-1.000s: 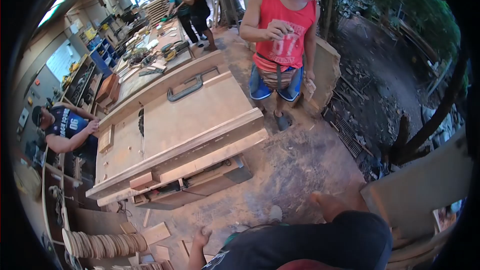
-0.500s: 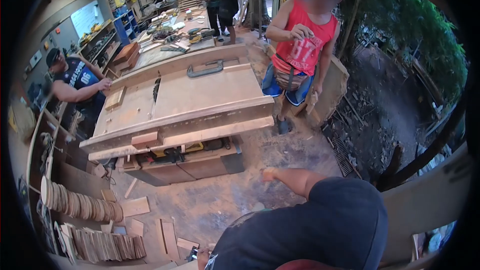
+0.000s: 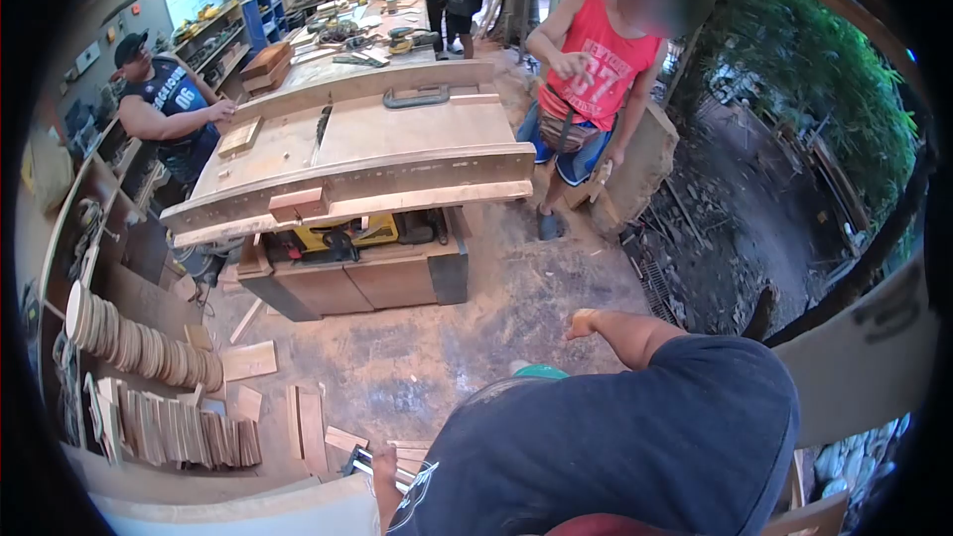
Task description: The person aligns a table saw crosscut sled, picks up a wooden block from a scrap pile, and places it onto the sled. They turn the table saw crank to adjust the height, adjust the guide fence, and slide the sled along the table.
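Note:
My right hand (image 3: 581, 324) hangs over the dusty floor (image 3: 397, 367), its fingers loosely apart with nothing visible in them. At the bottom, my left hand (image 3: 384, 461) is lowered beside a black and white object (image 3: 359, 463) and some wood offcuts (image 3: 312, 427). Its fingers are too small and blurred to read, and whether it touches that object is unclear. Ahead stands a wooden saw table (image 3: 397, 139) with a dark blade (image 3: 324, 125) rising through its top. A metal C-clamp (image 3: 417, 97) lies against the far fence, and a reddish wood block (image 3: 298, 204) is on the near side.
A person in a red top (image 3: 606, 69) stands right of the saw table; another in a dark jersey (image 3: 174, 104) is at its left. Two people stand at the back. Stacked round wood pieces (image 3: 139, 337) and thin boards (image 3: 179, 427) sit lower left. A large panel (image 3: 864, 357) is at right.
The view has shifted, and more floor and lower-left wood show. My right arm now reaches out over the floor. The black and white object is more visible beside my left hand.

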Demonstrator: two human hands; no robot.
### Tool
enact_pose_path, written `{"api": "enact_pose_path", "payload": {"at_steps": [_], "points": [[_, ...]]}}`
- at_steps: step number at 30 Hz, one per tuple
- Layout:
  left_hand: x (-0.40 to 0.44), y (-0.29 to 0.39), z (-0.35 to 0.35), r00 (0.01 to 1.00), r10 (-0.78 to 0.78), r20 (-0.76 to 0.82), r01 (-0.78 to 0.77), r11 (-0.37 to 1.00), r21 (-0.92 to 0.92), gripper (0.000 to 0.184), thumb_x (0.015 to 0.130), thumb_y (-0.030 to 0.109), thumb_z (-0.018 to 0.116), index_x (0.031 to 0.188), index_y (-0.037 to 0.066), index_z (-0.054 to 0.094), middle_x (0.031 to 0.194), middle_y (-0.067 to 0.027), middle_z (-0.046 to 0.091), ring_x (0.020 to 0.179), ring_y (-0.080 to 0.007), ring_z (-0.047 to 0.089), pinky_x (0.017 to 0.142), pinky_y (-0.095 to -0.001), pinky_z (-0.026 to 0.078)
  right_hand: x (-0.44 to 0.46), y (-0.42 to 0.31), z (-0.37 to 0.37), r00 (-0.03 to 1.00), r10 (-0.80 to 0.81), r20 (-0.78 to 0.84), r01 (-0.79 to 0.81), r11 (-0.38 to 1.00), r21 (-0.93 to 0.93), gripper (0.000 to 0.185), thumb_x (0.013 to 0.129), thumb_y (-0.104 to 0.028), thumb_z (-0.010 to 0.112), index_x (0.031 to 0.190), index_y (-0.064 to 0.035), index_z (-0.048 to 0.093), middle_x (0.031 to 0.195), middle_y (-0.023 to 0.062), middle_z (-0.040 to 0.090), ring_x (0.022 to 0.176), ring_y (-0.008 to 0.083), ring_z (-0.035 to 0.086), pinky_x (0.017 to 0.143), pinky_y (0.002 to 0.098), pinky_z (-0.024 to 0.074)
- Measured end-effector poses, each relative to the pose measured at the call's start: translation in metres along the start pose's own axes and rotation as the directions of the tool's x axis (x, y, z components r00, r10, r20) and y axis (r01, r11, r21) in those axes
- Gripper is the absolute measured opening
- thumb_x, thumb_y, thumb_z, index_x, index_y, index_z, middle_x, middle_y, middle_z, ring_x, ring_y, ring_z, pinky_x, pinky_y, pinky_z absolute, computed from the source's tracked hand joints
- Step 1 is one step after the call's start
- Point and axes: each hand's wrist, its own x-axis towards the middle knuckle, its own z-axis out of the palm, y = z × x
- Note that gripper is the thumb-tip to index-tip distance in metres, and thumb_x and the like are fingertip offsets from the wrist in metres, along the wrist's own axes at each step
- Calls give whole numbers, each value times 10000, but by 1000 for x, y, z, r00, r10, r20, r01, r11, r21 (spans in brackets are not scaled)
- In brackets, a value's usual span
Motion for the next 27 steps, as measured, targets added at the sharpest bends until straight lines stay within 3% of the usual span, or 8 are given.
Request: {"api": "enact_pose_path", "payload": {"at_steps": [2, 3, 5, 7, 11, 15, 19, 27], "points": [[-8, 3, 10, 990, -35, -136, 9, 981, -193, 238, 871, 244, 585, 744, 44, 610, 682, -34, 561, 634, -142, 509, 558, -337, 401, 3, 10, -4, 996, -80, -27, 79, 997, -20, 645, 845, -596, 561, 1043, 3, 697, 1135, 232, 648, 1100, 384, 597, 938, 441, 465], [-11, 8, 10, 949, -314, 27, 298, 863, -409, 208, 860, 242, 613, 858, 34, 626, 706, -46, 576, 636, -153, 529, 550, -314, 418, 11, 12, -8, 998, -67, 19, 68, 996, -58, 646, 848, -595, 556, 1051, 2, 695, 1134, 231, 649, 1100, 381, 598, 937, 442, 465], [-32, 22, 34, 905, -425, 23, 313, 626, -715, 220, 858, 233, 626, 956, 36, 616, 744, -58, 591, 627, -163, 545, 540, -302, 432, 37, 20, -12, 994, -112, 21, 113, 989, -93, 639, 853, -587, 551, 1073, -3, 689, 1133, 226, 652, 1099, 376, 601, 937, 442, 465], [-58, 41, 62, 830, -549, -98, 388, 695, -606, 246, 882, 259, 647, 1013, 53, 623, 761, -55, 600, 634, -145, 551, 534, -304, 441, 68, 27, -15, 972, -233, -19, 231, 970, -82, 653, 853, -593, 549, 1170, -29, 640, 1195, 216, 625, 1130, 364, 586, 951, 433, 462], [-125, 106, 139, 700, -702, -131, 471, 592, -654, 276, 884, 283, 656, 998, 31, 645, 760, -59, 612, 652, -139, 549, 588, -319, 467, 73, 27, -43, 918, -395, -46, 396, 918, 15, 710, 852, -614, 539, 1285, -53, 572, 1299, 215, 567, 1196, 354, 546, 997, 408, 440], [-212, 142, 251, 615, -787, -54, 661, 552, -508, 423, 875, 344, 643, 1111, -7, 646, 1028, -148, 689, 1024, -260, 623, 920, -368, 469, 89, 68, -23, 858, -490, 155, 492, 870, 30, 737, 846, -626, 533, 1310, -53, 554, 1330, 222, 541, 1234, 359, 513, 1034, 398, 409], [-292, 198, 316, 510, -857, 76, 762, 409, -502, 402, 875, 342, 644, 1082, -1, 665, 1009, -141, 693, 994, -249, 635, 903, -367, 480, 120, 152, 46, 845, -429, 319, 491, 859, -145, 780, 845, -621, 537, 1326, -7, 525, 1357, 233, 517, 1277, 346, 484, 1056, 394, 385], [-342, 264, 316, 501, -861, -82, 723, 469, -506, 405, 863, 359, 656, 1058, 4, 667, 986, -120, 693, 916, -229, 633, 831, -360, 494, 69, 196, 85, 831, -294, 471, 458, 843, -281, 720, 866, -575, 530, 1262, 25, 572, 1359, 241, 509, 1265, 362, 488, 1049, 394, 390]]}}
